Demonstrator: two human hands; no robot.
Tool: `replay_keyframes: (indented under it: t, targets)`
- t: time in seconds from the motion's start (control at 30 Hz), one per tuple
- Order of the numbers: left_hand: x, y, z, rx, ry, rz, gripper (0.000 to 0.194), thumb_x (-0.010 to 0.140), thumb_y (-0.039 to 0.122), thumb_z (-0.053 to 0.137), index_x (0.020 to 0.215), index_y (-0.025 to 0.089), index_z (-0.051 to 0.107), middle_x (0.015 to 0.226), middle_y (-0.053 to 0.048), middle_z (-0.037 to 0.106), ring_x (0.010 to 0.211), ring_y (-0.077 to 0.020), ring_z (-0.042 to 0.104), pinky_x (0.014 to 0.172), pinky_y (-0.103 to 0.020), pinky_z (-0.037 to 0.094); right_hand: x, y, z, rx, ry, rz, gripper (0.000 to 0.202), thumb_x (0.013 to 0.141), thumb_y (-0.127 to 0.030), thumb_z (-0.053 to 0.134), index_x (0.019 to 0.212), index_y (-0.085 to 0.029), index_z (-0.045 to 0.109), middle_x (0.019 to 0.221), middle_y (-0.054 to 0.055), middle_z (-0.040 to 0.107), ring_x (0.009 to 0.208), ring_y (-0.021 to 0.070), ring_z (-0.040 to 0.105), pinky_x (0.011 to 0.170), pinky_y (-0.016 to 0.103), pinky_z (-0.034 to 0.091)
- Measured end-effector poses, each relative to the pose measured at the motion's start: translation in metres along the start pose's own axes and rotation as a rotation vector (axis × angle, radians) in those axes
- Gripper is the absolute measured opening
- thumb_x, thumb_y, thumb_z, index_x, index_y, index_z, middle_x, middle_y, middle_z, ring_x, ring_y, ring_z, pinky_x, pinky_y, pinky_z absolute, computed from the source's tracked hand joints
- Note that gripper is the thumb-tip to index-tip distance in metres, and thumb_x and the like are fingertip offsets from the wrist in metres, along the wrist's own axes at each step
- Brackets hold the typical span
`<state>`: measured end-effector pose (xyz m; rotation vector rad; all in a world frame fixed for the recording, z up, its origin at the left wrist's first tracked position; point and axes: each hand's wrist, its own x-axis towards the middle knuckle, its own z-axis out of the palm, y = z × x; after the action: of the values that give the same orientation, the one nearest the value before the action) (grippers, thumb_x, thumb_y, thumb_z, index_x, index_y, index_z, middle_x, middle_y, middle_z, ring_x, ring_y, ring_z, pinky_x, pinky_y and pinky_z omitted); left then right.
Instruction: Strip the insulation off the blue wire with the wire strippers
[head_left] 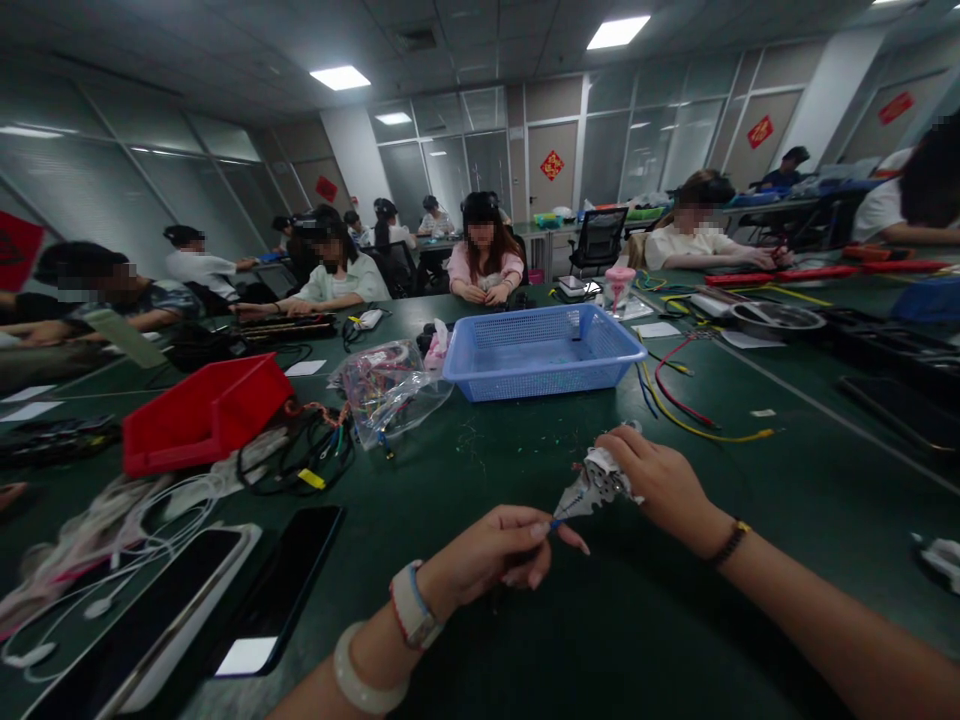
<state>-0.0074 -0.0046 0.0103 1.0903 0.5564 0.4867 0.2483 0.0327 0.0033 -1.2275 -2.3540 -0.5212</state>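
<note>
My right hand (651, 478) is closed round a pair of metal wire strippers (598, 482), whose jaws slant down to the left. At their tip a short blue wire end (556, 523) shows, pinched between the thumb and index finger of my left hand (499, 550). The rest of the wire is hidden by my left fingers. Both hands are just above the dark green table (435, 620). Tiny green and blue scraps (551, 440) lie on the table beyond the strippers.
Ahead stands a blue basket (544, 382). To its left are a clear bag of wires (386, 395) and a red bin (206, 420). Two phones and white earphones (97, 605) lie at left. Coloured cables (697, 425) spread at right. Several people sit around the tables.
</note>
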Motion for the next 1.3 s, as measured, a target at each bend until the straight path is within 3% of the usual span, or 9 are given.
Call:
replay_keyframes:
  t: [0.2,0.4,0.57,0.87,1.1,1.3]
  targets:
    - [0.002,-0.002,0.002,-0.029,0.033,0.002,0.037,0.085,0.041,0.063,0.106,0.011,0.069,0.057,0.002,0.055,0.04,-0.0033,0.039,0.039,-0.017,0.023,-0.002,-0.006,0.003,0.032,-0.071,0.081,0.042,0.075,-0.004,0.048,0.115,-0.017,0.05,0.12,0.011,0.059,0.066,0.0152,0.063,0.058,0.027,0.048]
    - [0.003,-0.007,0.001,-0.075,-0.007,-0.04,0.034,0.083,0.039,0.066,0.102,0.012,0.068,0.066,-0.002,0.064,0.045,-0.0074,0.056,0.043,-0.017,0.043,-0.002,-0.012,0.0,0.002,-0.087,0.131,0.051,0.07,-0.004,0.049,0.121,-0.014,0.048,0.132,0.014,0.053,0.07,0.0164,0.066,0.06,0.028,0.053]
    - [0.003,-0.007,0.003,-0.097,-0.027,-0.05,0.034,0.08,0.037,0.07,0.101,0.011,0.069,0.067,-0.003,0.066,0.048,-0.0099,0.061,0.049,-0.02,0.05,-0.001,-0.018,-0.005,0.0,-0.121,0.151,0.055,0.07,-0.004,0.049,0.124,-0.012,0.046,0.14,0.016,0.047,0.072,0.0169,0.066,0.061,0.03,0.054]
    - [0.003,-0.008,0.006,-0.073,-0.001,-0.074,0.031,0.079,0.034,0.072,0.099,0.01,0.07,0.067,-0.004,0.069,0.052,-0.0112,0.064,0.052,-0.021,0.052,0.0,-0.021,-0.004,0.04,-0.077,0.15,0.059,0.07,-0.001,0.044,0.127,-0.013,0.046,0.142,0.016,0.045,0.082,0.0205,0.068,0.069,0.034,0.057]
    - [0.003,-0.007,0.007,-0.026,0.03,-0.071,0.029,0.078,0.032,0.072,0.095,0.01,0.071,0.067,-0.004,0.068,0.05,-0.0098,0.061,0.051,-0.02,0.05,-0.003,-0.023,0.003,0.116,-0.124,0.181,0.073,0.067,-0.001,0.043,0.139,-0.017,0.035,0.145,0.014,0.042,0.08,0.0197,0.068,0.068,0.034,0.058]
    - [0.006,-0.01,0.009,0.013,0.088,-0.068,0.03,0.077,0.034,0.072,0.095,0.01,0.07,0.067,-0.004,0.067,0.052,-0.0104,0.062,0.054,-0.021,0.051,-0.003,-0.023,0.007,0.113,-0.134,0.2,0.072,0.071,0.0,0.041,0.14,-0.02,0.033,0.146,0.012,0.042,0.08,0.0194,0.069,0.066,0.034,0.058]
